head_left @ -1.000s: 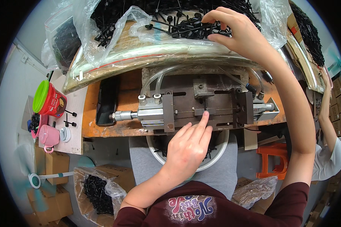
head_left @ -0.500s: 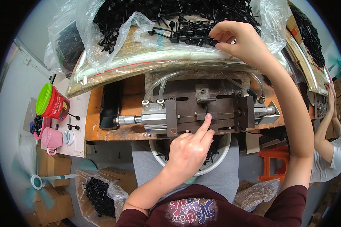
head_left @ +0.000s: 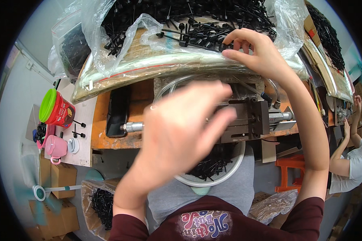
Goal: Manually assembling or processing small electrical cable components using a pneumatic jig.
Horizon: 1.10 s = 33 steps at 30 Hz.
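My left hand [head_left: 177, 124], smeared by motion, is raised over the left part of a metal clamping fixture [head_left: 237, 116]. Its thumb and fingers are apart, and I see nothing between them. It hides the fixture's left cylinder body and much of the centre. At the edge of a heap of black rod-shaped parts [head_left: 207, 34] with knobbed ends, my right hand [head_left: 255, 50] has thumb and forefinger closed around one black rod-shaped part [head_left: 224, 47]. Below the fixture, a white basket [head_left: 240, 160] on my lap contains more black parts.
Clear plastic sheeting [head_left: 149, 66] lines the heap's edge. Left are a red tub [head_left: 62, 112] with a green rim, a pink cup [head_left: 55, 146] and a black tray [head_left: 117, 116]. A fan [head_left: 39, 193] stands lower left, an orange stool [head_left: 287, 172] right. Another person [head_left: 352, 164] works at far right.
My left hand has lifted off the fixture's centre, where its forefinger was pressing, and moved up and left. My right hand has shifted slightly, staying at the heap's edge.
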Motion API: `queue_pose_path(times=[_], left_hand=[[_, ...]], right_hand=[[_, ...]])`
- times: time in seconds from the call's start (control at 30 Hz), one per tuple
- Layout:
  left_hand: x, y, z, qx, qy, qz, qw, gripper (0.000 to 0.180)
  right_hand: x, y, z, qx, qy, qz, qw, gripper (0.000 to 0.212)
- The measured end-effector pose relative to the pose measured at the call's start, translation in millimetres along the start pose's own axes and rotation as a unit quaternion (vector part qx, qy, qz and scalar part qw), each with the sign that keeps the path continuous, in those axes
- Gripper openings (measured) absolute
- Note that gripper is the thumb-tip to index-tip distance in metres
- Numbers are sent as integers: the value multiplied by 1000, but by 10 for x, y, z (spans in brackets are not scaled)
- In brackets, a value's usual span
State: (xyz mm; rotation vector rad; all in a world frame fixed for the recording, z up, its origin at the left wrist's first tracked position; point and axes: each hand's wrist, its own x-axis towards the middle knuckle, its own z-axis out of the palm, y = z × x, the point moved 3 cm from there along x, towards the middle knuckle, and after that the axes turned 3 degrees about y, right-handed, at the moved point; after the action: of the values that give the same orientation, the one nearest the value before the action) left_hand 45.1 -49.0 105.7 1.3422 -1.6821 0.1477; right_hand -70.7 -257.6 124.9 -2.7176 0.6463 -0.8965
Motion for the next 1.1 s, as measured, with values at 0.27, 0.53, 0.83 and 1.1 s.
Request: queue_pose_path(times=[0.27, 0.53, 0.83, 1.1], left_hand=[[850, -1189, 86, 174, -12, -110, 978, 24], [829, -1264, 110, 70, -70, -95, 991, 22], [657, -1059, -129, 73, -8, -30, 997, 19], [220, -361, -354, -52, 103, -67, 991, 11]], right_hand=[[176, 5, 164, 42, 4, 60, 997, 28], [-217, 62, -382, 455, 42, 192, 868, 35], [-1372, -867, -12, 53, 50, -30, 997, 26], [-1807, -1016, 615, -66, -20, -51, 996, 26]])
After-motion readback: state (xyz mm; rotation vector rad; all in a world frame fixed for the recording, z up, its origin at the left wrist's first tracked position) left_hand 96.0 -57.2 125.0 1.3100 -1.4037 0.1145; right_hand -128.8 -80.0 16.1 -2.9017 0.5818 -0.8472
